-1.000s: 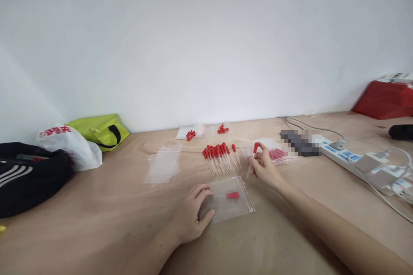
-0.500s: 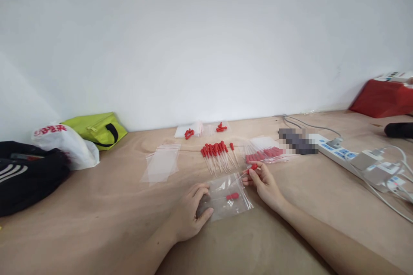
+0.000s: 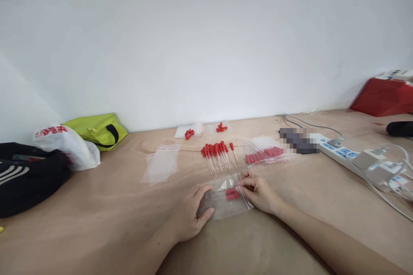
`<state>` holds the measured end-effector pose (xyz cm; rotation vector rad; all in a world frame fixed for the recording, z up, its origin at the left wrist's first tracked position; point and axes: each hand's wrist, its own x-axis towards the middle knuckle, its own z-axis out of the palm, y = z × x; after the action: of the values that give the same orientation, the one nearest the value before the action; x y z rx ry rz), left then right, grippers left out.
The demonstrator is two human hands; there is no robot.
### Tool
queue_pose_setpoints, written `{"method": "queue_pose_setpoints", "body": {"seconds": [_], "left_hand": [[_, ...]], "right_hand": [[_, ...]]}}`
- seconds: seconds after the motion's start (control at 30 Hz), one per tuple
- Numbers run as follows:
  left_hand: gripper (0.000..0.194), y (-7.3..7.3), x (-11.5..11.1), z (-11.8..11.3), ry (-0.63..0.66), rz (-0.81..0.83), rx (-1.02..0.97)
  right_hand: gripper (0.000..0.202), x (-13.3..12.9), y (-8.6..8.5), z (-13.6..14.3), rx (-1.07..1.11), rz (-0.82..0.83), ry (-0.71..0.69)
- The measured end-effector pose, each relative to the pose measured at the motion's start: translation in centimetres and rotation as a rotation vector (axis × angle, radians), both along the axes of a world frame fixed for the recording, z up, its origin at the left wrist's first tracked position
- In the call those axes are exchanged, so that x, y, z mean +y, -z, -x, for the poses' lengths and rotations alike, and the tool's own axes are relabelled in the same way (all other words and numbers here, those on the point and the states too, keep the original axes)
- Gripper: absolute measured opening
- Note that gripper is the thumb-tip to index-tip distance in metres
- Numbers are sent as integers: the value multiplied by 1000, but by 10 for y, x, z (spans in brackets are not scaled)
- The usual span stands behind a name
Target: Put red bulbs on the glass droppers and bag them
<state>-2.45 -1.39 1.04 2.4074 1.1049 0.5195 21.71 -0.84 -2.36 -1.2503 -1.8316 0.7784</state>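
A clear zip-lock bag (image 3: 219,210) lies flat before me, its zip end to the right. My left hand (image 3: 193,215) holds its left end, thumb and fingers around the edge. Inside the bag are two red rubber bulbs (image 3: 231,194) of droppers, side by side; their thin stems are hard to see through the plastic. At the bag's mouth my right hand (image 3: 256,191) is closed in a pinch on the end of one dropper, fingertips just at the opening. Behind the bag lies a row of loose droppers (image 3: 219,152) with red bulbs and pale stems.
Flat empty bags (image 3: 161,163) lie to the left. Filled bags (image 3: 264,152) are stacked on the right, near a pixelated dark object (image 3: 298,142) and a power strip (image 3: 345,154) with cables. Loose red bulbs (image 3: 189,134) sit at the back. Several bags (image 3: 97,129) stand far left.
My right hand has moved left and slid the dropper into the bag, where its bulb now lies beside the first one. My left hand stays on the bag.
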Motion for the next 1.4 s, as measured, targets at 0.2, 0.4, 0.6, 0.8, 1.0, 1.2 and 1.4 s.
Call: {"method": "queue_pose_setpoints", "body": {"seconds": [0.2, 0.4, 0.6, 0.8, 1.0, 1.2, 1.4], "left_hand": [[28, -1, 0, -1, 16, 1, -11], [12, 0, 1, 0, 11, 10, -24], [14, 1, 1, 0, 31, 17, -24], [14, 1, 1, 0, 37, 9, -31], [14, 0, 2, -2, 31, 15, -25], [11, -2, 2, -3, 23, 25, -22], [15, 2, 2, -1, 15, 33, -42]], "right_hand": [[11, 34, -16, -12, -156, 8, 248], [28, 97, -31, 5, -392, 119, 464], [22, 123, -28, 18, -419, 176, 476], [50, 93, -30, -7, -128, 17, 446], [58, 27, -4, -26, 444, -20, 333], [43, 12, 5, -13, 626, -23, 436], [39, 4, 8, -1, 683, 87, 277]]}}
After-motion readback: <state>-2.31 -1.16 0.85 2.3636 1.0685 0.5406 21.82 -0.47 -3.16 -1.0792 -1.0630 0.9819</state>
